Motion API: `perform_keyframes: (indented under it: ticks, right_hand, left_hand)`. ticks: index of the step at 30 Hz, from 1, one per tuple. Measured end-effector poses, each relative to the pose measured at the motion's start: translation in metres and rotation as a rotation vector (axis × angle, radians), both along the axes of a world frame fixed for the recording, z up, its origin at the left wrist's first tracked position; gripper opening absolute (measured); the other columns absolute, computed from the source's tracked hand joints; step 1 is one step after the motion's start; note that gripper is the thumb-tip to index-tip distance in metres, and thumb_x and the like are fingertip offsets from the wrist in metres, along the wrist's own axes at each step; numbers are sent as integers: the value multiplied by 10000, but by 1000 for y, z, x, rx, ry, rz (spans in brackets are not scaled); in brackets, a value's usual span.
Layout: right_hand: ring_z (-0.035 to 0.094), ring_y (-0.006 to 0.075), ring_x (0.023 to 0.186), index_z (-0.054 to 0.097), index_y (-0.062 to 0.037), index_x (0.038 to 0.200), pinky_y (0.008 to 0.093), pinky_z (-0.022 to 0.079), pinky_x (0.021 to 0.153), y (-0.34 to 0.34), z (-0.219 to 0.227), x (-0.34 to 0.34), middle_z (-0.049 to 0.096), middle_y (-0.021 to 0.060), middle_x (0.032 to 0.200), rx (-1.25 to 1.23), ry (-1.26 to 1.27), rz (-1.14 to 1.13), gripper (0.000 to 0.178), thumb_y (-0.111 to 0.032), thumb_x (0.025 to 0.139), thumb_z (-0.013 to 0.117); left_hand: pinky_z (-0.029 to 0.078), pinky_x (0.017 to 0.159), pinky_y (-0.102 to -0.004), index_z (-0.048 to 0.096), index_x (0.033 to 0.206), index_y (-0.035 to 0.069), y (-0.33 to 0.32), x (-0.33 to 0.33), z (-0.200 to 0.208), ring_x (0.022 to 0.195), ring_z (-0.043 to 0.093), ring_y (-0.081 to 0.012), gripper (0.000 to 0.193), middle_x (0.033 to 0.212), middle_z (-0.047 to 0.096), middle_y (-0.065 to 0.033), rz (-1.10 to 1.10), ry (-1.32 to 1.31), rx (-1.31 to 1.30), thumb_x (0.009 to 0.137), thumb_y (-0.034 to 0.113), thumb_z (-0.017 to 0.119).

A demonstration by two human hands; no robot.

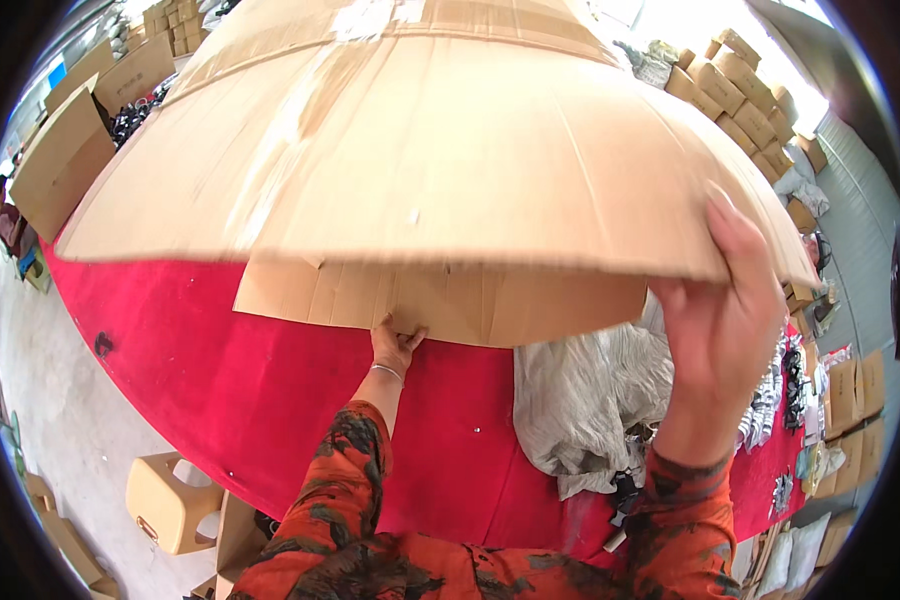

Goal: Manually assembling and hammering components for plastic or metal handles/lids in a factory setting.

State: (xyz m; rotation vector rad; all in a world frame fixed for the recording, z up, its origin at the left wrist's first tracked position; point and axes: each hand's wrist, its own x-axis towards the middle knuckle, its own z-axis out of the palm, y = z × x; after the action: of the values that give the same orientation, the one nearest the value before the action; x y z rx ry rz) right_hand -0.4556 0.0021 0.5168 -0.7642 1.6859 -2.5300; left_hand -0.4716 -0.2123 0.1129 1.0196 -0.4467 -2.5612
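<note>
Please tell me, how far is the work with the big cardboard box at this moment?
Done: the flattened cardboard box is lifted above the red table. In hand: the right hand grips its near edge; the left hand touches the lower flap. Left: it is not yet opened into a box shape.

Left hand fingertips lost under the cardboard box; box top cut off at twelve o'clock; near edge blurred.

Matt brown corrugated cardboard sheet (creased, tape-scarred), soft red cloth table cover, crinkled grey woven sack
</note>
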Motion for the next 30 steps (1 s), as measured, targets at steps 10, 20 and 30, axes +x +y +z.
perform_keyframes:
  ticks: [10,20,30]
  right_hand:
    - [614,337,958,539,95,1048,380,505,851,74,18,50,609,214,1077,91,467,-643,305,-166,893,505]
    - [631,241,806,602,8,1088,355,551,630,67,73,30,566,134,1068,166,782,-725,383,-289,913,434]
    - [637,240,759,586,77,1009,380,535,610,76,17,7,628,166,971,-146,-53,-81,239,-112,883,512]
  left_hand:
    - [452,941,-480,327,1356,69,-17,-27,-7,1181,459,-295,484,1368,381,-118,-21,80,-39,957,339,378]
    - [375,1006,-580,34,1473,130,-13,-27,6,1282,337,-410,891,1496,132,-165,-211,325,-467,856,590,486]
    - [388,994,-564,63,1468,126,-42,67,80,1278,351,-395,866,1488,165,-159,-78,364,-573,860,573,489]
